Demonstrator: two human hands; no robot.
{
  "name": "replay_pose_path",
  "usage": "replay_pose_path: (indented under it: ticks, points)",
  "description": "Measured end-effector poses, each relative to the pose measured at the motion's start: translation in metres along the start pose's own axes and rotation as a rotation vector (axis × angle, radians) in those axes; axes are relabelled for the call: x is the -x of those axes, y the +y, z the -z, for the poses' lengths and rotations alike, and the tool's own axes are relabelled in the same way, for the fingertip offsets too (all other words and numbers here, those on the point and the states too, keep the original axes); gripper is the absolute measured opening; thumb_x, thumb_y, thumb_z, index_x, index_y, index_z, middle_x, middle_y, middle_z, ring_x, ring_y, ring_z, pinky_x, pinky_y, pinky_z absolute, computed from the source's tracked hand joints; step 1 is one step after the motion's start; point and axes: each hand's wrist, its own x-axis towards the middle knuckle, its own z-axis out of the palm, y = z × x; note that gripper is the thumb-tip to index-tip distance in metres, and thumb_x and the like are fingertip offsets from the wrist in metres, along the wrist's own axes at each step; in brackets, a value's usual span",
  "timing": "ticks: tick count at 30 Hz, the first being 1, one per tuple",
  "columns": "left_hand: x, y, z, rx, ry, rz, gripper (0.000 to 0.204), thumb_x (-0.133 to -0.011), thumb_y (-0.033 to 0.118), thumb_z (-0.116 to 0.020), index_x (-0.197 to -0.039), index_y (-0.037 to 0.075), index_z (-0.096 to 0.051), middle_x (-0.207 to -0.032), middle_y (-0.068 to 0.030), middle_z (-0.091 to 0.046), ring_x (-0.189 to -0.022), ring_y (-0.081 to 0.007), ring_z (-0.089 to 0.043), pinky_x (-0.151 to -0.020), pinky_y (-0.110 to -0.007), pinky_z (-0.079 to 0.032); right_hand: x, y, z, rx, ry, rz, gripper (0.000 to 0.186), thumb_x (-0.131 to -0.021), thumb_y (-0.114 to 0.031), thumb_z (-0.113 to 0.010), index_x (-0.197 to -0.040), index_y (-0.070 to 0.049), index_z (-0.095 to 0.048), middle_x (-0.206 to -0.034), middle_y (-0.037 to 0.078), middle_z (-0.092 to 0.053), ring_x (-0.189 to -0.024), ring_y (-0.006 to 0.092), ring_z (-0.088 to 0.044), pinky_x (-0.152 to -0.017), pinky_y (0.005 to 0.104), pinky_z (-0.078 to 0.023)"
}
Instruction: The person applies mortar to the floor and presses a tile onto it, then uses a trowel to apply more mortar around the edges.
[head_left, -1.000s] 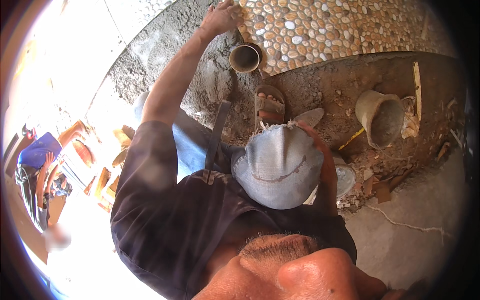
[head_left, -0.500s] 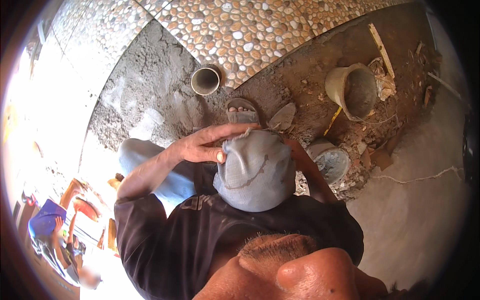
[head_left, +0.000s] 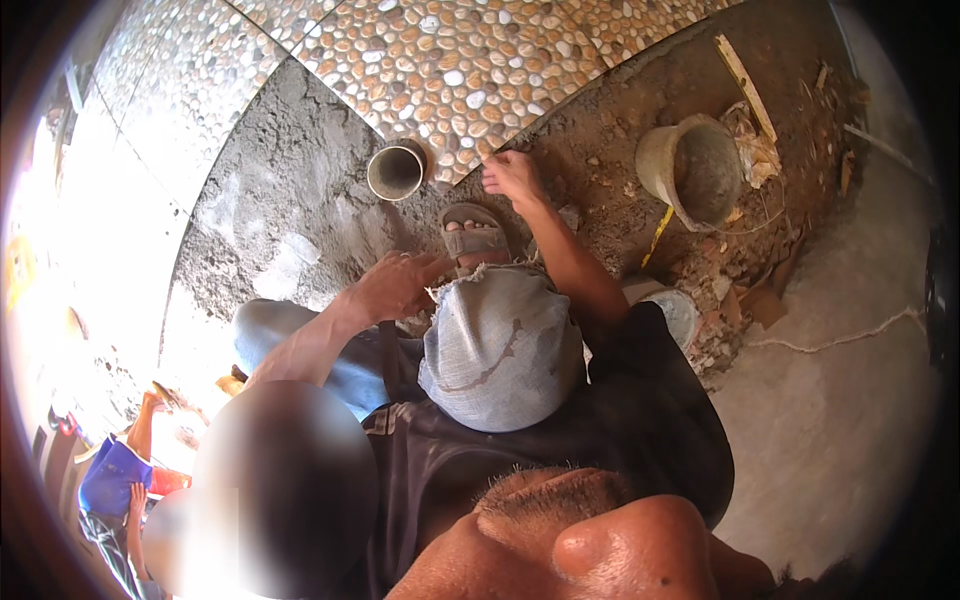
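My right hand (head_left: pixel 513 180) reaches out past the foot. Its fingers are apart, loosely bent, at the corner edge of the pebble-patterned tile (head_left: pixel 440 75), and nothing shows in them. Beside my raised knee (head_left: pixel 500 345), in worn, torn-edged jeans, is my left hand (head_left: pixel 395 285); its fingers stretch toward the knee and seem to hold nothing. A sandalled foot (head_left: pixel 474 235) stands between the hands on the mortar. A small round grey container (head_left: pixel 396 170) stands just left of the tile corner.
Wet grey mortar (head_left: pixel 270 170) spreads at left. To the right are a tilted bucket (head_left: pixel 665 165), a yellow strip (head_left: pixel 657 237), a wooden stick (head_left: pixel 746 88), rubble (head_left: pixel 715 340) and a second bucket (head_left: pixel 680 312) partly behind my arm. Another person in blue (head_left: pixel 115 475) is at lower left.
My right hand has moved from beside the knee out to the tile corner. My left hand has slid off the top of the knee to its left side. A large blur now covers the lower left.
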Motion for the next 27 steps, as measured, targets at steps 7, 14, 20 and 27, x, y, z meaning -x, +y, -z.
replay_pose_path:
  ticks: [7, 14, 20, 27]
  points:
    - [-0.005, -0.013, -0.012, -0.080, 0.072, 0.089, 0.055, -0.089, 0.027, -0.062, -0.137, 0.008, -0.043, -0.119, -0.0137, -0.058, -0.110, -0.0334, -0.058, -0.097, -0.047, -0.041, -0.038, -0.020, 0.049, 0.704, 0.621, 0.735, 0.043, -0.090, -0.026, -0.064, -0.125, -0.002, -0.055, -0.133, 0.021, -0.048, -0.122, 0.0314, -0.048, -0.098, 0.0457, -0.042]
    - [-0.030, -0.020, -0.007, -0.041, -0.014, 0.110, 0.054, -0.090, 0.029, -0.063, -0.136, 0.008, -0.044, -0.127, -0.0145, -0.055, -0.115, -0.0337, -0.056, -0.099, -0.047, -0.041, -0.091, -0.101, 0.062, 1.249, 0.364, 0.671, 0.091, -0.082, -0.056, -0.065, -0.150, -0.011, -0.026, -0.156, 0.026, -0.014, -0.144, 0.0464, -0.009, -0.114, 0.0617, -0.016]
    - [-0.013, -0.052, -0.027, -0.110, 0.154, -0.007, 0.054, -0.087, 0.023, -0.063, -0.136, 0.011, -0.045, -0.122, -0.0138, -0.057, -0.110, -0.0350, -0.058, -0.094, -0.048, -0.044, -0.098, -0.094, 0.059, 1.236, 0.262, 0.605, 0.098, -0.082, -0.064, -0.062, -0.153, -0.013, -0.017, -0.157, 0.026, -0.004, -0.144, 0.0488, -0.003, -0.112, 0.0651, -0.011]
    - [-0.016, -0.042, 0.004, 0.016, 0.124, 0.321, 0.050, -0.090, 0.031, -0.061, -0.134, 0.010, -0.049, -0.122, -0.0176, -0.059, -0.105, -0.0382, -0.060, -0.093, -0.047, -0.047, -0.116, -0.088, 0.070, 1.267, 0.282, 0.675, 0.104, -0.076, -0.065, -0.067, -0.153, -0.015, -0.019, -0.158, 0.025, -0.003, -0.145, 0.0459, -0.004, -0.113, 0.0627, -0.012]
